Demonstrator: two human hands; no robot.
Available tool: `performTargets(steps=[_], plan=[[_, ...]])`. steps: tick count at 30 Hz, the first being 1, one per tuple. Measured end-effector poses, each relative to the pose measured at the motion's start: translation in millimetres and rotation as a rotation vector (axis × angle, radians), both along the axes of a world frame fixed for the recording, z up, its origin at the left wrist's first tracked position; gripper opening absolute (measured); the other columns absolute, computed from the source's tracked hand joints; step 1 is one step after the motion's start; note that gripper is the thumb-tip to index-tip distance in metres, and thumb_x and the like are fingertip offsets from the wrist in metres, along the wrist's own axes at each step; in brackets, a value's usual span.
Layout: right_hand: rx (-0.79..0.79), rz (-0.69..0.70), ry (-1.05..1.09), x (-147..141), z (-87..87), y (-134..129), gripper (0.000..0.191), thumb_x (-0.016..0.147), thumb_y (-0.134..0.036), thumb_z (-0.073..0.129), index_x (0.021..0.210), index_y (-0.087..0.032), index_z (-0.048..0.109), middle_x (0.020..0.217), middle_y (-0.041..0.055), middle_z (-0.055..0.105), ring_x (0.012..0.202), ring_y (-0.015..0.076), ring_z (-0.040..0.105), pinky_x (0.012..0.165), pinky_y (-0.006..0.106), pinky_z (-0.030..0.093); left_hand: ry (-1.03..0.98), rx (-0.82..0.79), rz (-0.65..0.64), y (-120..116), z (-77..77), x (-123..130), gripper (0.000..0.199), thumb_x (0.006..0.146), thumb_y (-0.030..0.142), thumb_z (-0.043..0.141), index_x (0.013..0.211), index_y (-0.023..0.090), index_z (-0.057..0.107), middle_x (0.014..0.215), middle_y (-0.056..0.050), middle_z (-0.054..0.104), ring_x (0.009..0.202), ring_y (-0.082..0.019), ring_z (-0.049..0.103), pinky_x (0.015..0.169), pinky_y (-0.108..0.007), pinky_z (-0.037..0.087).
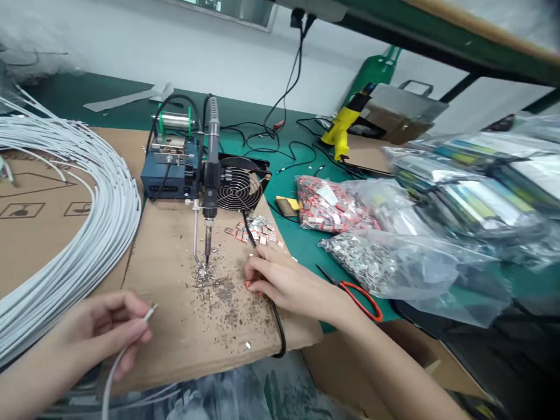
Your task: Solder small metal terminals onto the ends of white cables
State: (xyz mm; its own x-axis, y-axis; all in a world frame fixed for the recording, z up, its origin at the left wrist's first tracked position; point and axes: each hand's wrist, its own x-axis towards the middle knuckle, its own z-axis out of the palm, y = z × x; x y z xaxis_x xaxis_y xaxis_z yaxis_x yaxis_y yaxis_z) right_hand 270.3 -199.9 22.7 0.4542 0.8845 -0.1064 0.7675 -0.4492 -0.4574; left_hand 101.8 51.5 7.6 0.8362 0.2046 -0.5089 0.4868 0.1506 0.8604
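Surface: debris-strewn cardboard (170, 251) on a green table (282, 169)
Room: white wall (175, 52), shelf (437, 44) overhead
Left hand (102, 332): thumb and fingers pinched on the white cable (109, 382)
Cable end: just past the fingertips
Right hand (286, 280): fingers curled beside an orange piece (248, 284); cannot tell whether gripped

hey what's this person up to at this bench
The left hand pinches the tip of a white cable over the cardboard. The right hand has its fingers down by some small orange pieces at the cardboard's right side. Between the hands, a soldering iron stands tip-down over a patch of metal crumbs. A coil of white cables lies to the left, and clear bags of small parts sit to the right.
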Motion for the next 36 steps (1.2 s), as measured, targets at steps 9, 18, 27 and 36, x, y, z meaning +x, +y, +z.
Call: performTargets(steps=[9,18,27,36], plan=[[0.265,-0.273,0.585,-7.7,-8.1,32.9,0.011,0.085,-0.025,0.057,0.084,-0.015,0.063,0.065,0.0,0.06,0.054,0.0106,0.054,0.051,0.023,0.041,0.002,0.121,-0.301,-18.3,11.0,74.4,0.015,0.067,0.029,0.068,0.068,0.015,0.062,0.043,0.005,0.048,0.033,-0.005,0.035,0.031,-0.013,0.026],[0.505,-0.503,1.281,-17.8,-31.6,55.9,0.022,0.07,-0.022,0.071,0.087,-0.011,0.061,0.068,0.0008,0.064,0.053,0.0068,0.061,0.051,0.016,0.052,-0.001,0.098,-0.328,-19.4,8.2,70.4,0.019,0.069,0.034,0.067,0.072,0.015,0.067,0.046,0.004,0.047,0.034,-0.006,0.035,0.03,-0.014,0.026],[0.538,-0.54,1.324,-18.4,-28.8,56.0,0.018,0.068,-0.023,0.075,0.077,-0.013,0.064,0.061,0.0006,0.064,0.049,0.007,0.06,0.047,0.015,0.052,0.009,0.075,-0.314,-21.7,2.8,69.1,0.021,0.07,0.034,0.067,0.079,0.016,0.07,0.05,0.001,0.052,0.033,-0.007,0.035,0.03,-0.015,0.028],[0.561,-0.557,1.336,-19.2,-28.9,54.6,0.024,0.066,-0.027,0.077,0.079,-0.013,0.064,0.066,0.0021,0.065,0.051,0.0077,0.06,0.046,0.015,0.052,0.05,0.05,-0.276,-23.8,7.6,73.4,0.019,0.065,0.035,0.068,0.072,0.017,0.069,0.045,0.002,0.05,0.032,-0.006,0.036,0.029,-0.015,0.028]])
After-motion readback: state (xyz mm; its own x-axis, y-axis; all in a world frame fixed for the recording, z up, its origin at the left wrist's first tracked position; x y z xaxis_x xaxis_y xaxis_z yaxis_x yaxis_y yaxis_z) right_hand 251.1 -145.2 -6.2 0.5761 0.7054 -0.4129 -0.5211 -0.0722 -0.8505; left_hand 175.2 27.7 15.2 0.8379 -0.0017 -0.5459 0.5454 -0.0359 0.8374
